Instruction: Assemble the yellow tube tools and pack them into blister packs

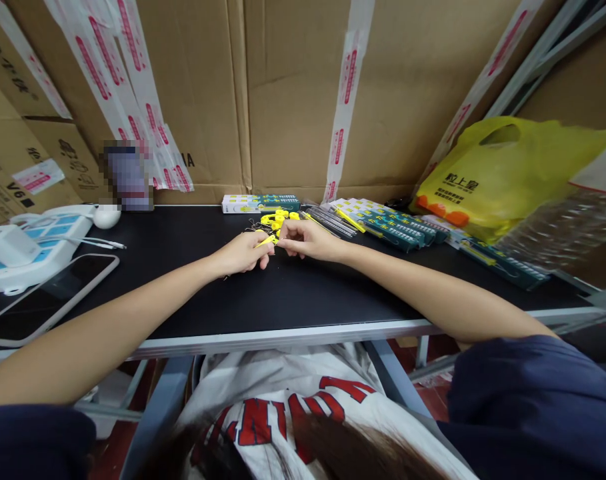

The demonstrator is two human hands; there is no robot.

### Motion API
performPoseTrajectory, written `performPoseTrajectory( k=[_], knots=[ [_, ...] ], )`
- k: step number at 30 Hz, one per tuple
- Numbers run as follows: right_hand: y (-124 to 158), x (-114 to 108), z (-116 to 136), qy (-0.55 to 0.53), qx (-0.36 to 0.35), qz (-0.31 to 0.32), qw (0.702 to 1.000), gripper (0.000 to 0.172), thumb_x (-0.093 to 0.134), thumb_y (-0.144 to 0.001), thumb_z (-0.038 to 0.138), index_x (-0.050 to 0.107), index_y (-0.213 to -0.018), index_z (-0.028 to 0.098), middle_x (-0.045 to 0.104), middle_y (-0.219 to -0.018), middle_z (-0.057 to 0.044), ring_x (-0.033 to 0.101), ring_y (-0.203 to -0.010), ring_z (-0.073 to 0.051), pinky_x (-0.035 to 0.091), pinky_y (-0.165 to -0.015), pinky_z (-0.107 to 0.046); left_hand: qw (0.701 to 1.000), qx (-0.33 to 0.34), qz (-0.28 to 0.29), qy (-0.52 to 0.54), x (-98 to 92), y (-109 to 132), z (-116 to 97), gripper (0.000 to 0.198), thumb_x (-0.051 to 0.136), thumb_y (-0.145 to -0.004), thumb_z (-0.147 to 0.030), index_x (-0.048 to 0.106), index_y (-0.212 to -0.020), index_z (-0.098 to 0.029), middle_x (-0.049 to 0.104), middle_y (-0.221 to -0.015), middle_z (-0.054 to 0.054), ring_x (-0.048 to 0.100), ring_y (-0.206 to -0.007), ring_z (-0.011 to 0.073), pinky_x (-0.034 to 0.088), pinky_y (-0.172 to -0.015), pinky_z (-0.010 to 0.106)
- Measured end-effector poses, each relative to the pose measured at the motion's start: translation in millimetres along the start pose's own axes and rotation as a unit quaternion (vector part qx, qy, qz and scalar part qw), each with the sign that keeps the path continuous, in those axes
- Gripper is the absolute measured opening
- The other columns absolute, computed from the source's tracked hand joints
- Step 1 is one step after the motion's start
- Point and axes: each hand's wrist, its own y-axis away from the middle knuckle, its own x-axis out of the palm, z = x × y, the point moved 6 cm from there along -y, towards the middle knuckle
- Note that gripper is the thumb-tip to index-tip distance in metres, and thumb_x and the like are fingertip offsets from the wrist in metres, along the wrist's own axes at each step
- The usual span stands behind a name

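Observation:
My left hand [240, 255] is closed, pinching a small yellow plastic piece [267, 241] between thumb and forefinger. Close beside it, my right hand [310, 241] has its fingertips pressed together at the end of that piece; whatever they grip is too small to make out. Just behind both hands lies a pile of similar yellow plastic pieces [279, 218]. Thin dark wire-like bits [254, 225] are at the pile's left side. To its right, several slim grey rods [334, 221] lie on the black tabletop [283, 300].
Several green-and-white boxes [383, 223] lie at the right, another box [261, 203] at the back. A yellow plastic bag [487, 177] and clear packaging [565, 223] fill the right end. At left are a phone [53, 297] and a power strip [57, 243]. Cardboard [293, 100] walls the back.

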Motion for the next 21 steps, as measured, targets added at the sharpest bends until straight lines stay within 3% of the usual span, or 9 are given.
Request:
performPoseTrajectory(
  k=[7, 12, 21],
  knots=[
    [0.5, -8.8, 5.3, 0.016, -0.008, -0.039, 0.999, 0.032, 0.062, -0.089, 0.046, 0.053, -0.079, 0.017, 0.06, -0.062, 0.001, 0.056, -0.052, -0.01, 0.05, -0.048, -0.022, 0.998, -0.039, 0.014, 0.056, 7.2, 6.3, -4.9, 0.02, 0.029, -0.101, -0.025, 0.047, -0.094, -0.02, 0.05, -0.056, -0.007, 0.03, -0.031, 0.0034, 0.022, -0.031, 0.013],
    [1.0, -4.3, 6.8, 0.017, -0.021, -0.022, 0.999, 0.033, 0.061, -0.089, 0.047, 0.053, -0.078, 0.017, 0.06, -0.062, 0.001, 0.057, -0.052, -0.01, 0.049, -0.049, -0.022, 0.998, -0.053, 0.002, 0.044, 7.2, 6.1, -1.9, 0.014, 0.035, -0.1, -0.021, 0.037, -0.086, -0.022, 0.048, -0.058, -0.01, 0.03, -0.031, 0.002, 0.021, -0.031, 0.011],
    [-1.0, -8.0, 9.3, -0.062, -0.01, -0.028, 0.998, 0.042, 0.068, -0.084, 0.053, 0.046, -0.075, 0.018, 0.058, -0.053, 0.005, 0.055, -0.044, -0.007, 0.044, -0.044, -0.018, 0.999, -0.024, 0.016, 0.02, 10.8, 3.8, -0.3, 0.011, 0.043, -0.096, -0.018, 0.046, -0.086, -0.019, 0.055, -0.06, -0.006, 0.034, -0.031, 0.002, 0.024, -0.029, 0.013]
  ],
)
